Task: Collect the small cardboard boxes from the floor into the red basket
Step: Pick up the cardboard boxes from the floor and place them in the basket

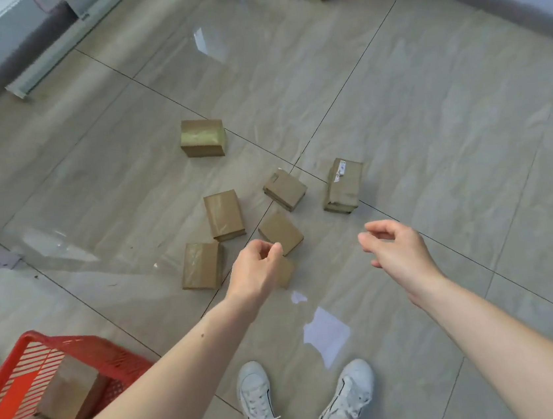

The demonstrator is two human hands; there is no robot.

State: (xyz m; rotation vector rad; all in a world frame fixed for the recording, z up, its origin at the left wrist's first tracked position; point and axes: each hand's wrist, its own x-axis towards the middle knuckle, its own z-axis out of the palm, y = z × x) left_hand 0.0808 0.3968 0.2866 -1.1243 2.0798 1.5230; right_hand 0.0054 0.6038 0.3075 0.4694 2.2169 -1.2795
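While both hands hang above the scattered boxes with fingers loosely curled and holding nothing, the left hand (258, 270) covers part of the nearest box (287, 271) and the right hand (393, 247) is over bare floor (430, 123), so any grab begins from an empty grip. Six more boxes lie ahead on the glossy tile; one box (72, 391) already sits in the red basket (87, 344) at lower left. Risks, as judged: a taped box could slip from a one-handed pinch, and the far box (203, 137) might be overlooked.
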